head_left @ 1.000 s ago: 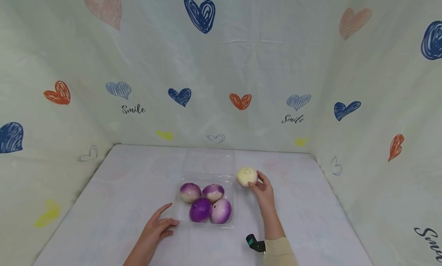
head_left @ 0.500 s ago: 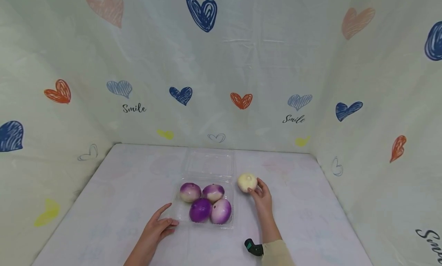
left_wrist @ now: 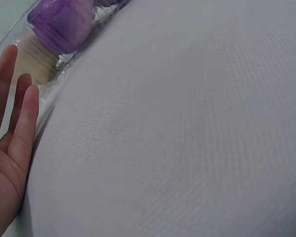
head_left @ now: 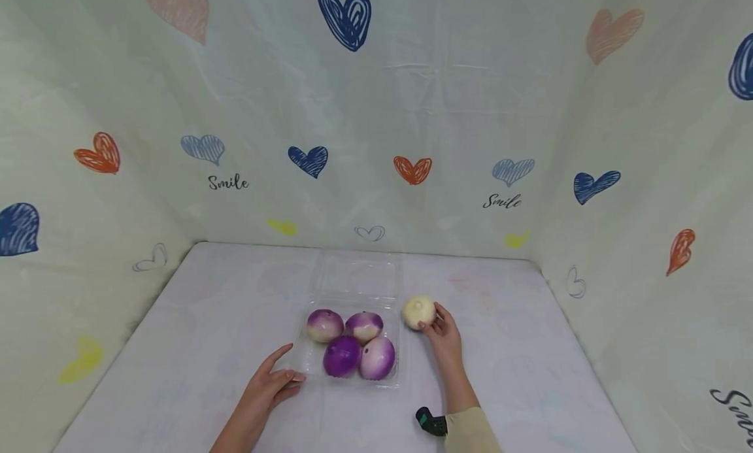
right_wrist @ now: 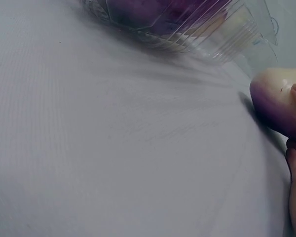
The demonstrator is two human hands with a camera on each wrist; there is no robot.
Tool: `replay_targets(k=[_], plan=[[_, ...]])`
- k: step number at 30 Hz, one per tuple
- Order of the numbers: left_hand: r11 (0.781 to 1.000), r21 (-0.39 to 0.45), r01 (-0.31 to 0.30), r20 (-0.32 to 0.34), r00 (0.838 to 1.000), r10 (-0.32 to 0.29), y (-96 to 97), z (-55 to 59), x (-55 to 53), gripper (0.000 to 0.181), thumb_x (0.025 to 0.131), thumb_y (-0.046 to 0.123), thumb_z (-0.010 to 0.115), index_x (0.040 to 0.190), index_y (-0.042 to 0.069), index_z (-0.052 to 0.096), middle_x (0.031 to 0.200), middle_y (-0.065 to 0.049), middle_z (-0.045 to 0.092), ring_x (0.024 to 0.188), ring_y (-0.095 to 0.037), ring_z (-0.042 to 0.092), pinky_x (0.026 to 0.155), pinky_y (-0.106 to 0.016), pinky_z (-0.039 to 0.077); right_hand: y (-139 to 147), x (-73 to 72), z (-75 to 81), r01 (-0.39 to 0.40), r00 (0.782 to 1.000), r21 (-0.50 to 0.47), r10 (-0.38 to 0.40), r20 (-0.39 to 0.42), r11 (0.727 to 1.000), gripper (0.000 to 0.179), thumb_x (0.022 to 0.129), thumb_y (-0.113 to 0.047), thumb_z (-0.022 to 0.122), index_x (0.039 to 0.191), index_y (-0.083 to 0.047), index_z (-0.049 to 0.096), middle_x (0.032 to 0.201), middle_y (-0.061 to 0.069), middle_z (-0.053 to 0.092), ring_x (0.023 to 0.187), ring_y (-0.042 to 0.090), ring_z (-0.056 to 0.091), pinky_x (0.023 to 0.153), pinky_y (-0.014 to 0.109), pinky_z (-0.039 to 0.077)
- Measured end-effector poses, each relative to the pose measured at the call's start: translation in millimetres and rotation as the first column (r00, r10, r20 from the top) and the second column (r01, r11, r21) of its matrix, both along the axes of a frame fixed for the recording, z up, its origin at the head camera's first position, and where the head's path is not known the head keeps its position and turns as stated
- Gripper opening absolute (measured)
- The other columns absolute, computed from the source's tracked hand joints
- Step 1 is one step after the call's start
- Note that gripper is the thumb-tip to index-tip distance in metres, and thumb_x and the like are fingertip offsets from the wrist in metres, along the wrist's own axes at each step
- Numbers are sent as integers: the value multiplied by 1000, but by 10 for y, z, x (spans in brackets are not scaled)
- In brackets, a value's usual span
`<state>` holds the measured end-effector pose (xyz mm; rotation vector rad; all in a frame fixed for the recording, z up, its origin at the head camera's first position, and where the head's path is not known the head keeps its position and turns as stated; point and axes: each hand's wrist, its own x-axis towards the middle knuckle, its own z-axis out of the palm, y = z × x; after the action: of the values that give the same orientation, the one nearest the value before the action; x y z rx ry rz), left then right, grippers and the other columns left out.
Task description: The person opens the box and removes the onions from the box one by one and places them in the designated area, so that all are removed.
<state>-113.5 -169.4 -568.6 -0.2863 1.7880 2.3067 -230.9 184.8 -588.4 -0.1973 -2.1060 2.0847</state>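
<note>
My right hand (head_left: 445,333) holds a turnip (head_left: 419,312) by its right side, fingers and thumb around it. Its pale end faces up in the head view, and the right wrist view shows its purple lower part (right_wrist: 275,108) close to the table. Left of it stands an open clear plastic box (head_left: 312,365) with several purple-and-white turnips (head_left: 342,356) inside. My left hand (head_left: 266,385) is at the box's front left corner, fingers fairly straight, fingertips at the rim. In the left wrist view that hand (left_wrist: 12,143) lies beside the box wall.
The box's clear lid (head_left: 355,276) lies folded back behind it. A white-covered table (head_left: 518,361) lies below, with a heart-printed curtain (head_left: 459,113) rising behind and at both sides. A black device (head_left: 431,421) is on my right wrist.
My right hand has come slightly nearer and lower with the turnip in it. The left hand and the box have stayed in place.
</note>
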Motion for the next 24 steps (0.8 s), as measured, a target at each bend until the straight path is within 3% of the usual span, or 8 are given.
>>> replay_targets(k=[2,11,15,20,24], plan=[[1000,2,-7,-5,1000,7,-1,-4,-1,40,98,9,57,128,32,46,94,-6,73,96,-20,67,86,-30,55,-12,-3,2,3,1000,16,-3,-9,1000,61,87,3,70,142,6,42,145,28,39,126,41,46,91,18,48],[1000,-12,4,17,1000,-4,2,19,-9,60,99,9,56,151,8,26,95,-8,72,96,-20,67,86,-30,54,-20,6,17,8,1000,32,-8,4,999,62,87,3,69,142,6,41,141,28,41,126,40,46,94,19,47],[1000,-7,18,16,1000,-18,-12,16,-11,63,99,10,55,153,8,22,97,-8,71,98,-20,67,87,-30,54,-16,4,-4,-5,1000,50,5,-5,999,62,87,4,70,142,8,41,140,29,42,127,41,45,99,26,46],[999,-8,39,5,999,-39,-29,8,-11,64,100,10,54,154,8,20,98,-8,71,99,-20,66,88,-30,53,-19,-1,5,-19,999,93,22,-28,995,61,86,8,69,139,14,41,136,35,43,126,47,44,105,44,40],[999,-14,39,7,999,-39,-31,9,-15,64,100,10,55,154,8,20,98,-8,71,99,-19,66,88,-30,54,-19,0,9,-26,999,106,29,-28,994,61,86,7,69,140,13,40,137,34,43,126,46,44,106,44,39]])
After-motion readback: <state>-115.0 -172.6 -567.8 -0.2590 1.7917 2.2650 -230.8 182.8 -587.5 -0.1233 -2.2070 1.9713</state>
